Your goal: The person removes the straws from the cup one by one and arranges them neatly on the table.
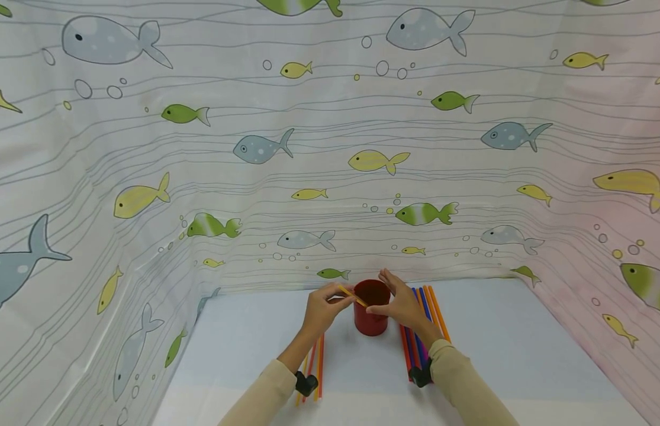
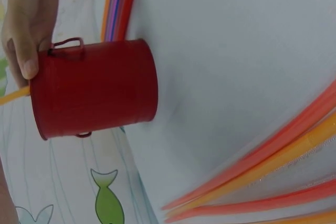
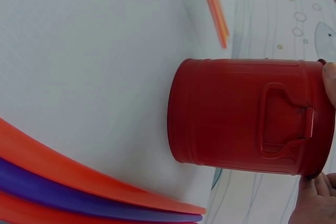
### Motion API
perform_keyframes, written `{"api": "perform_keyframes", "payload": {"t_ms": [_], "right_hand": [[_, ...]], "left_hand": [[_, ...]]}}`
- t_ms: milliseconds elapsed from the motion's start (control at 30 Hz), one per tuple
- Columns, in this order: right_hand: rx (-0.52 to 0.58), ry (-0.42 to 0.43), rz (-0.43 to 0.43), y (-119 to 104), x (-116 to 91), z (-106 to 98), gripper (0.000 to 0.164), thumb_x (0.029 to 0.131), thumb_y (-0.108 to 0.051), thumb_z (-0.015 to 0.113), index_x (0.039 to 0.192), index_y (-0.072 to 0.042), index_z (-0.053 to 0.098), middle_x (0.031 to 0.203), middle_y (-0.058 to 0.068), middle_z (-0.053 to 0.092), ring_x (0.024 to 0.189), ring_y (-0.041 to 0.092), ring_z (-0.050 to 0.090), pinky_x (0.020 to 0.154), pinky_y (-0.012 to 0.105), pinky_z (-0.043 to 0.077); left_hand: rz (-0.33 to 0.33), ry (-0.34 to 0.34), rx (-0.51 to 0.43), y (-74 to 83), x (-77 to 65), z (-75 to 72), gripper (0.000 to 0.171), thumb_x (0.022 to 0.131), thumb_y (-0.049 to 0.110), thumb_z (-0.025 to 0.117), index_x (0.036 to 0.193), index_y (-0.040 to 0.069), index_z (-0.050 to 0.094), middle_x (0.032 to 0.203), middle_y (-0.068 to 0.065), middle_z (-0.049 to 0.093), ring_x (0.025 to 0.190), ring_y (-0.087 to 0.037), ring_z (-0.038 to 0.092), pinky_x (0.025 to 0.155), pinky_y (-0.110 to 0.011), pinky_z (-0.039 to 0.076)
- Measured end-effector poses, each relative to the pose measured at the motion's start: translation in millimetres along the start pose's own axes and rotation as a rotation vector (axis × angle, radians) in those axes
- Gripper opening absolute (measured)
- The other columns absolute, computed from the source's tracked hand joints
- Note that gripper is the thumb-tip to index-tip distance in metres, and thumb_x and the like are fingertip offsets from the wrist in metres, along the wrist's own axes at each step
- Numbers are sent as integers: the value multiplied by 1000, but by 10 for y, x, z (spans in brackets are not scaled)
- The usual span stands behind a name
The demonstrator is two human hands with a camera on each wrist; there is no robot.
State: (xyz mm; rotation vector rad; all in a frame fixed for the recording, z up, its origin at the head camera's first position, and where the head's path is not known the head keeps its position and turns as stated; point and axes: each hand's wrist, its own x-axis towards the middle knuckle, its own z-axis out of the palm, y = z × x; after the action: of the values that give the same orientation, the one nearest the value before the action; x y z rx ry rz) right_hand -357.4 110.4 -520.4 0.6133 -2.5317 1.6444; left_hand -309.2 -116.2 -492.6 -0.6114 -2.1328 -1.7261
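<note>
A red metal bucket [image 1: 371, 324] with small side handles stands upright on the table. My left hand [image 1: 323, 305] pinches a yellow-orange straw [image 1: 351, 293] between thumb and fingers, slanting over the bucket's mouth. My right hand [image 1: 403, 303] holds the bucket at its rim, thumb at the near side and fingers spread round the far right side. In the left wrist view, the straw [image 2: 14, 95] overlaps the rim beside the right thumb. The bucket [image 3: 241, 116] fills the middle of the right wrist view, with right fingertips [image 3: 314, 186] at its rim.
To the left of the bucket, several red and orange straws [image 1: 321, 367] lie partly under the left forearm. Red, blue, purple and orange straws [image 1: 438, 313] lie to the right, partly beneath the right forearm. A fish-patterned curtain [image 1: 372, 195] hangs behind the white table [image 1: 234, 337].
</note>
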Motion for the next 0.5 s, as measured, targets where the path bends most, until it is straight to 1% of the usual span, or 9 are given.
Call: {"api": "perform_keyframes", "payload": {"t_ms": [200,300,400,500], "right_hand": [[1,4,0,1,-3,-8,113,66,-33,91,155,-12,24,153,6,38,140,24,36,108,41,36],[-12,10,2,-2,-7,-7,114,66,-35,91,155,-12,25,152,4,40,139,25,37,107,42,38],[-17,12,9,-6,-7,-6,114,65,-37,91,155,-13,25,152,2,40,139,24,38,107,41,39],[-11,5,-2,-12,-4,-12,115,65,-37,91,155,-11,25,152,4,40,139,25,38,107,42,38]], "left_hand": [[26,39,54,15,-2,-3,24,83,20,78,99,2,74,99,-2,73,92,-15,69,77,-28,58],[39,54,80,38,2,-20,22,84,23,78,98,6,75,96,1,73,90,-14,70,75,-27,58],[52,73,93,94,16,-49,18,84,22,78,96,9,76,94,2,73,88,-13,70,75,-27,58],[73,89,70,140,59,-86,15,84,17,77,95,7,75,95,-3,73,88,-16,70,76,-29,58]]}}
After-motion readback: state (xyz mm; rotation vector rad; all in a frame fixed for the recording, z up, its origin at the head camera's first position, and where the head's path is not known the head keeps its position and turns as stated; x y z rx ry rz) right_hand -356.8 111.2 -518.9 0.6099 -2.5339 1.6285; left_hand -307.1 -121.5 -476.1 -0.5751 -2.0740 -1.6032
